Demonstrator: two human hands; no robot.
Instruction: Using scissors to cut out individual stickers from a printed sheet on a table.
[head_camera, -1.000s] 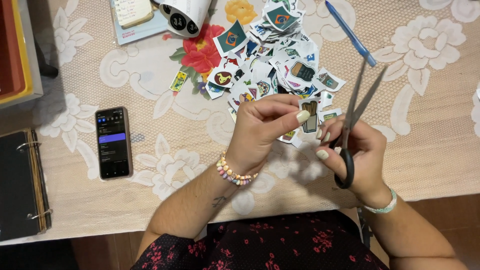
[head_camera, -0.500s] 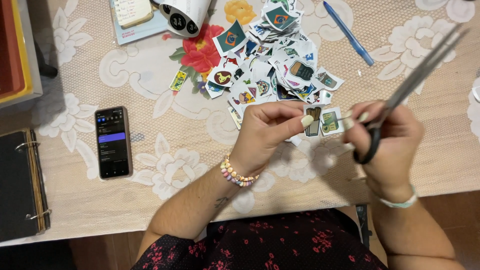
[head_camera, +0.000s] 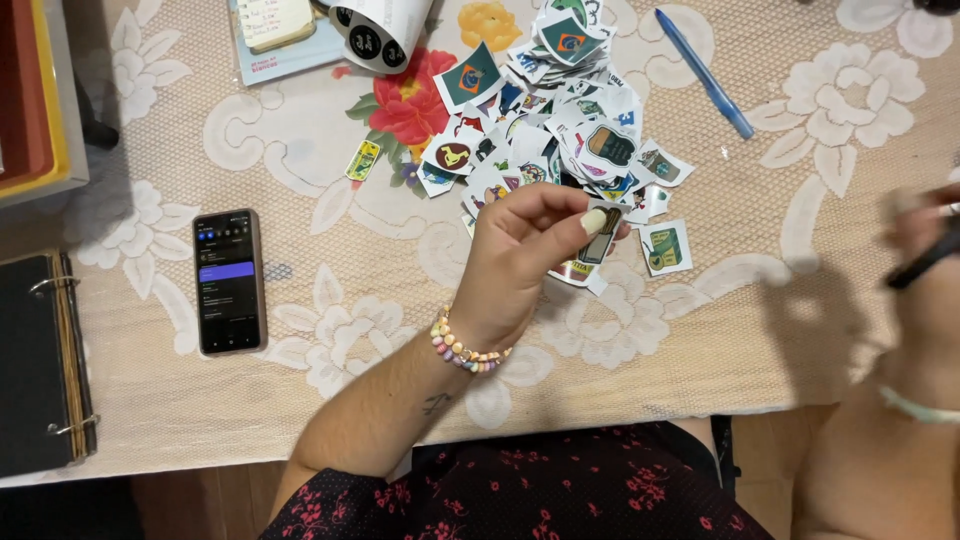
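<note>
left hand (head_camera: 520, 260) pinches a cut sticker (head_camera: 600, 237) above the bench (head_camera: 700, 330), just beside the sticker pile (head_camera: 560, 130). right hand (head_camera: 925, 265), blurred, closed around dark scissors (head_camera: 925, 262) at frame edge.

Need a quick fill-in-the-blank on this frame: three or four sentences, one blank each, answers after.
1. The left hand pinches a small cut-out sticker between thumb and ____.
2. The phone lies flat on the lace tablecloth, screen facing ____.
3. The pen beyond the sticker pile is coloured ____.
4. The beaded bracelet sits on the ____ wrist.

Missing words: forefinger; up; blue; left
</note>
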